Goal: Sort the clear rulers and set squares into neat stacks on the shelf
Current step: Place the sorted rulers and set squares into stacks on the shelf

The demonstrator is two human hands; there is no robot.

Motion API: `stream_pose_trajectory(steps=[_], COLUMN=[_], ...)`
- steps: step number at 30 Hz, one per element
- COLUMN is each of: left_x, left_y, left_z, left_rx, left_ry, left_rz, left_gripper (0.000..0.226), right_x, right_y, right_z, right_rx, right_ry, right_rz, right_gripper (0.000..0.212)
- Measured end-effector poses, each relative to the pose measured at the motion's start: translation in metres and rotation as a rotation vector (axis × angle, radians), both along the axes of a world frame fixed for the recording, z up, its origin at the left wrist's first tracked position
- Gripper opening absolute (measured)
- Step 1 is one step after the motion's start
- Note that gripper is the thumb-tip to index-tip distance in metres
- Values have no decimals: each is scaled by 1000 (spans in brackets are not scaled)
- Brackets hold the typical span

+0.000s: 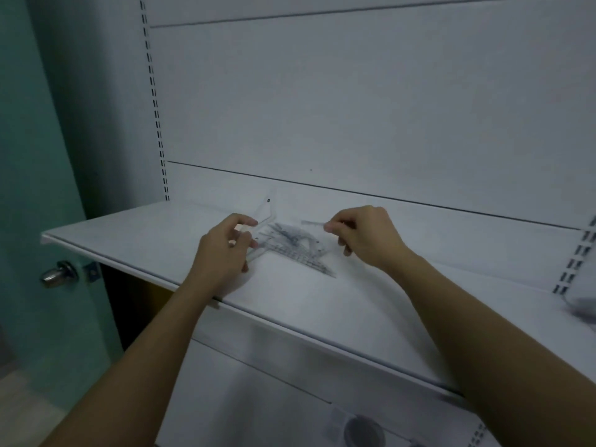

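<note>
- A white shelf (129, 240) juts from a white back panel (354, 108) with slotted uprights. A teal door (38, 156) with a metal knob (59, 274) stands to the left.
- A loose pile (296, 246) of clear rulers and set squares lies mid-shelf between the two hands. The pieces overlap at odd angles, so sorting looks barely begun and no neat stack shows.
- The left hand (225, 250) pinches a set square (266, 211) by its near corner, fingers curled on it. The piece tilts up and away toward the panel, its hanging hole at the far tip, and seems raised off the pile so that it can be set apart.
- The right hand (364, 235) pinches the end of a thin ruler (311, 222) between thumb and fingertips. The strip points left over the far side of the pile; it is blurred, so whether it touches the pile cannot be told.
- Taking one shape in each hand probably serves to split the kinds: set squares to the left, rulers to the right, with bare shelf on both sides.
- Clear plastic on white is hard to see, and the flat pieces may cling or slide when lifted.
</note>
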State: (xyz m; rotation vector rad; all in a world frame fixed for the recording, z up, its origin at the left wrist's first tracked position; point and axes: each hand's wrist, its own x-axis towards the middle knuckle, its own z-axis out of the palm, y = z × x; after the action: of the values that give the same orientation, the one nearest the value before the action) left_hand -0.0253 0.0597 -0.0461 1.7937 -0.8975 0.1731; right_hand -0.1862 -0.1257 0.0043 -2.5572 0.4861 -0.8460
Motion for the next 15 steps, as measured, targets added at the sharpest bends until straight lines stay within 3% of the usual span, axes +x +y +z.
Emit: stream_pose_trajectory(steps=[2, 6, 8, 10, 15], left_x=[-8, -26, -36, -47, -88], left_y=[-3, -20, -33, -47, -84], left_z=[3, 8, 10, 11, 25], left_rx=[54, 158, 185, 132, -9], left_ry=[-29, -31, -59, -61, 133], left_rz=[-80, -214, -233, -248, -381], left_gripper=[24, 32, 36, 32, 28], right_x=[-7, -32, -53, -77, -149], right_y=[-2, -14, -26, -38, -73], right_z=[8, 16, 16, 18, 25], right_rx=[138, 330, 410, 430, 528], right_ry=[-9, 212, 283, 244, 51], right_rz=[-25, 18, 77, 68, -113], right_gripper=[18, 17, 25, 27, 16])
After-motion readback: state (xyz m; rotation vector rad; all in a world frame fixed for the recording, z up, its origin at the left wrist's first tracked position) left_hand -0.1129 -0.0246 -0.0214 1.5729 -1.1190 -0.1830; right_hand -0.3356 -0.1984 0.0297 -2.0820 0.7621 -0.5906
